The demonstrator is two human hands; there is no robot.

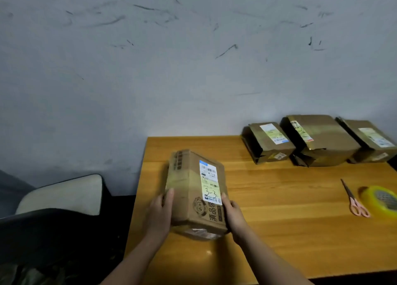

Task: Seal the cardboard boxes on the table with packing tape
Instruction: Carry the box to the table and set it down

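Gripping the cardboard box [193,190] between them, left hand [160,215] and right hand [234,217] fingers [169,196] press its sides.

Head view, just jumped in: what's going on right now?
A person holds a labelled cardboard box between the left hand and right hand near the left end of the table. Neither hand has the tape or scissors, which lie side by side at the right. Three more boxes sit in a row at the back by the wall.
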